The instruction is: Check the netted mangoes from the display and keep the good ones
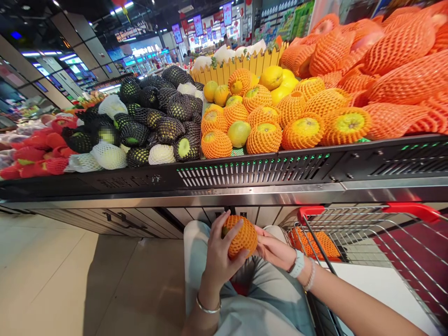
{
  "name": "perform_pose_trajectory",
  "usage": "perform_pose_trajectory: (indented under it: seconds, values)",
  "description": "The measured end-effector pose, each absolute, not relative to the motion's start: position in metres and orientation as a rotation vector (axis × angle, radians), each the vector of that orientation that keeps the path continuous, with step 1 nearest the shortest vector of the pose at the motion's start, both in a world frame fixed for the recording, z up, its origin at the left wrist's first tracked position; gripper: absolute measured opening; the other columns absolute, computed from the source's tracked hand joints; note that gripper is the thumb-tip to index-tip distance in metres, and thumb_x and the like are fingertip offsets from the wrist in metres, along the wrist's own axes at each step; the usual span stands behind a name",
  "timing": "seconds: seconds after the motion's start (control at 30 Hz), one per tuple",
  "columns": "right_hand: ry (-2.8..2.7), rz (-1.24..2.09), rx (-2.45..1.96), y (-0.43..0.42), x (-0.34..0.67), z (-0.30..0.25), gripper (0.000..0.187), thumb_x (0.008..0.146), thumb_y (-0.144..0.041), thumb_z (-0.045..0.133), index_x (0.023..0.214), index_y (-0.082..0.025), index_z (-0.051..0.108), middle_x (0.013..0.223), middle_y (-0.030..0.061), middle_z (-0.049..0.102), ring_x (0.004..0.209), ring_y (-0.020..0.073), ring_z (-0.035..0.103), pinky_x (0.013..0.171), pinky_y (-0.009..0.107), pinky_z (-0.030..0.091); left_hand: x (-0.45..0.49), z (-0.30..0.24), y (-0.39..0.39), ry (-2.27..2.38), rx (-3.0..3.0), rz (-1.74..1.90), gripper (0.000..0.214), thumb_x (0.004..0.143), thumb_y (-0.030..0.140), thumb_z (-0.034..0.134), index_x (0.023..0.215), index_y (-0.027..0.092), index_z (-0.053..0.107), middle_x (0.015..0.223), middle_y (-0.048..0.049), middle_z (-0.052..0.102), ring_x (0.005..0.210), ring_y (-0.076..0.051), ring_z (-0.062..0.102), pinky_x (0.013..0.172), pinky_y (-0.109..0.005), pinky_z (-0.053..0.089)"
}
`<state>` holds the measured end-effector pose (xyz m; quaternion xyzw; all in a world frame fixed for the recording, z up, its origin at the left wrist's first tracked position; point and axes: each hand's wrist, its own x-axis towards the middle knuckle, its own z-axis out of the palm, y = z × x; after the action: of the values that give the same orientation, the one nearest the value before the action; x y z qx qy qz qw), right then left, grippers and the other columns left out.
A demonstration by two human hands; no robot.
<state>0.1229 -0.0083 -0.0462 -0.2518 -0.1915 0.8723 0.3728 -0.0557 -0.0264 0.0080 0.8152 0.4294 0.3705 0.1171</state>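
A round citrus fruit in an orange foam net (246,237) is held above my lap, in front of the display. My left hand (221,249) wraps round its left and near side, with the fingers spread over the net. From the right, my right hand (276,248) meets the fruit, its fingertips partly hidden behind it. Similar citrus fruits in orange nets (264,138) lie on the display ahead, mixed with a bare yellow-green one (239,134).
Fruits in black nets (170,129) fill the display's left; large fruits in red-orange nets (402,46) are piled right. A black slotted rail (252,170) edges the stand. To my right is a wire shopping cart (353,224) with an orange-netted item (320,245) inside.
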Motion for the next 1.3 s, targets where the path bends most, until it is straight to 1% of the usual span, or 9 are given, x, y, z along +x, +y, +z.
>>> perform_pose_trajectory:
  seconds: [0.13,0.23,0.3,0.4,0.5,0.57,0.9,1.2,1.3]
  values:
    - [-0.389,2.232,-0.667,-0.011,0.120,-0.047,0.056,0.065,-0.028,0.080,0.116,-0.023,0.056,0.115,0.0063,0.065,0.107,0.0183,0.062,0.098,0.037,0.048,-0.059,0.007,-0.027,1.248,2.432,1.005,0.063,0.089,0.049,0.052,0.146,0.029,0.032,0.152,-0.0116,0.025,0.140,-0.030,0.025,0.111,-0.051,0.029]
    - [-0.371,2.236,-0.657,-0.010,0.118,-0.049,0.052,0.066,-0.028,0.079,0.113,-0.023,0.058,0.115,0.0055,0.065,0.109,0.0184,0.061,0.099,0.037,0.047,-0.065,0.007,-0.025,1.108,2.333,1.003,0.065,0.089,0.066,0.030,0.142,0.029,0.043,0.155,-0.0097,0.021,0.142,-0.032,0.020,0.112,-0.054,0.024]
    - [-0.385,2.240,-0.657,-0.008,0.118,-0.050,0.049,0.067,-0.028,0.077,0.113,-0.023,0.058,0.115,0.0054,0.065,0.110,0.0185,0.061,0.098,0.037,0.046,-0.068,0.006,-0.025,1.027,2.178,1.114,0.066,0.093,0.063,0.015,0.128,0.029,0.060,0.151,-0.0075,0.033,0.141,-0.031,0.026,0.112,-0.054,0.027]
    - [-0.418,2.232,-0.648,-0.006,0.118,-0.051,0.052,0.067,-0.026,0.077,0.114,-0.024,0.057,0.116,0.0058,0.065,0.109,0.0187,0.061,0.097,0.037,0.047,-0.070,0.007,-0.025,1.000,1.905,1.372,0.050,0.099,0.045,0.026,0.104,0.028,0.073,0.127,-0.0072,0.060,0.129,-0.027,0.045,0.107,-0.049,0.036]
    - [-0.465,2.220,-0.630,-0.006,0.117,-0.053,0.056,0.066,-0.028,0.078,0.118,-0.025,0.056,0.117,0.0062,0.064,0.107,0.0183,0.061,0.092,0.034,0.049,-0.069,0.011,-0.026,1.107,1.778,1.476,0.025,0.093,0.026,0.049,0.109,0.027,0.068,0.121,-0.0054,0.062,0.122,-0.023,0.051,0.104,-0.043,0.041]
    - [-0.489,2.234,-0.628,-0.007,0.116,-0.053,0.058,0.067,-0.030,0.078,0.120,-0.026,0.055,0.118,0.0060,0.063,0.103,0.0172,0.062,0.087,0.031,0.051,-0.068,0.015,-0.027,1.204,1.821,1.390,0.033,0.091,0.025,0.054,0.123,0.028,0.059,0.133,-0.0061,0.054,0.127,-0.023,0.047,0.106,-0.041,0.039]
    - [-0.549,2.212,-0.589,-0.007,0.119,-0.047,0.065,0.066,-0.031,0.079,0.125,-0.024,0.054,0.124,0.0079,0.059,0.099,0.0160,0.062,0.082,0.028,0.051,-0.065,0.021,-0.023,1.212,2.254,0.927,0.045,0.098,0.037,0.032,0.142,0.029,0.040,0.150,-0.0080,0.033,0.139,-0.027,0.029,0.113,-0.050,0.025]
    - [-0.449,2.135,-0.608,-0.003,0.120,-0.056,0.058,0.064,-0.021,0.074,0.119,-0.027,0.055,0.115,0.0034,0.063,0.104,0.0164,0.061,0.090,0.032,0.050,-0.051,-0.010,-0.021,1.118,1.975,1.298,0.064,0.093,0.059,0.032,0.147,0.025,0.027,0.148,-0.0147,0.032,0.137,-0.029,0.032,0.111,-0.050,0.028]
    - [-0.445,2.123,-0.641,-0.003,0.119,-0.051,0.063,0.063,-0.017,0.071,0.122,-0.028,0.053,0.115,0.0034,0.063,0.106,0.0171,0.060,0.093,0.035,0.049,-0.053,-0.013,-0.020,1.072,1.848,1.657,0.043,0.094,0.050,0.040,0.127,0.025,0.045,0.135,-0.0121,0.046,0.129,-0.027,0.041,0.106,-0.048,0.035]
